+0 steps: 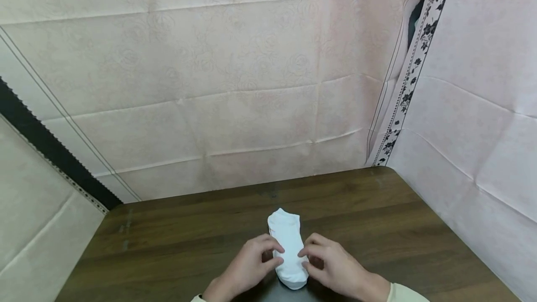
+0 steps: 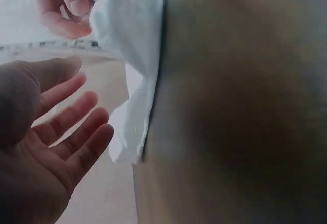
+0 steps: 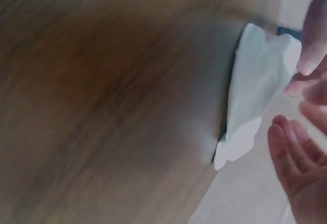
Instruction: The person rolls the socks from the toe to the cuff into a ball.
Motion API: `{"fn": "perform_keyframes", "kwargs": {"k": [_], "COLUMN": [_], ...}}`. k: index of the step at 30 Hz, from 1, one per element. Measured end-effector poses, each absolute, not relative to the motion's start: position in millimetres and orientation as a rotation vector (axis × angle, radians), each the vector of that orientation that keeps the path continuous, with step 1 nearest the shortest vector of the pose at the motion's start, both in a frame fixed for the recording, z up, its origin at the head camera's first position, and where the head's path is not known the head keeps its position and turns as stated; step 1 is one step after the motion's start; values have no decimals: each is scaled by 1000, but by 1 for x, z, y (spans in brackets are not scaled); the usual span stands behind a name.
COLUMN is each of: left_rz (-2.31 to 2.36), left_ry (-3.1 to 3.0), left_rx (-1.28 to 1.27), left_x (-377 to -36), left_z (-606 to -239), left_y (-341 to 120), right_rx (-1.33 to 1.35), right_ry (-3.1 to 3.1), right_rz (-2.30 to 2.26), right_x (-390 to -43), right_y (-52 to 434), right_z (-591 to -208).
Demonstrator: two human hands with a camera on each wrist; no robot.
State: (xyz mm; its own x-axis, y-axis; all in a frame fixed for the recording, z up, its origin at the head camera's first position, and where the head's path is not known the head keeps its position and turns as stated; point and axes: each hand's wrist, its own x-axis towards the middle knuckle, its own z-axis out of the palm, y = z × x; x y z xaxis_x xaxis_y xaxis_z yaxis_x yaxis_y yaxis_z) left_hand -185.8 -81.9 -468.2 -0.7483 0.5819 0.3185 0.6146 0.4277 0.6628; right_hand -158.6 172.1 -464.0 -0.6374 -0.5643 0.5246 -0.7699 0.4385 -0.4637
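Because both hands flank it, the small white cotton ankle sock [image 1: 288, 247] lies flat and lengthwise near the front edge of the dark wood-grain table [image 1: 377, 218]. Left hand [image 1: 247, 264] fingertips touch its edge, fingers relaxed; right hand [image 1: 333, 264] pinches the opposite edge. Pale pink cloth backdrop [image 1: 235, 83] behind.

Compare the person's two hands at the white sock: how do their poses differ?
The left hand has straight, spread fingers beside the sock; the right hand curls fingertips onto the sock's edge. The left hand is on the sock's left, the right hand on its right. Both are bare, above the wooden table.
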Motion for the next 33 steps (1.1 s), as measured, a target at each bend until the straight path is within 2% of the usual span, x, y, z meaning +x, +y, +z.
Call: {"fn": "perform_keyframes", "kwargs": {"k": [5, 12, 33], "left_rz": [-994, -850, -632], "left_ry": [-2609, -2543, -2565], "left_rx": [-1249, -1361, -1459], "left_x": [-174, -167, -167], "left_z": [-470, -475, -482], "left_y": [-82, -80, -75], "right_rx": [1359, 1447, 1376], "right_ry": [-2250, -2201, -2336], "right_rz": [674, 564, 483], "right_x": [-156, -157, -154], "right_y": [171, 170, 167], "right_z": [-471, -479, -489]}}
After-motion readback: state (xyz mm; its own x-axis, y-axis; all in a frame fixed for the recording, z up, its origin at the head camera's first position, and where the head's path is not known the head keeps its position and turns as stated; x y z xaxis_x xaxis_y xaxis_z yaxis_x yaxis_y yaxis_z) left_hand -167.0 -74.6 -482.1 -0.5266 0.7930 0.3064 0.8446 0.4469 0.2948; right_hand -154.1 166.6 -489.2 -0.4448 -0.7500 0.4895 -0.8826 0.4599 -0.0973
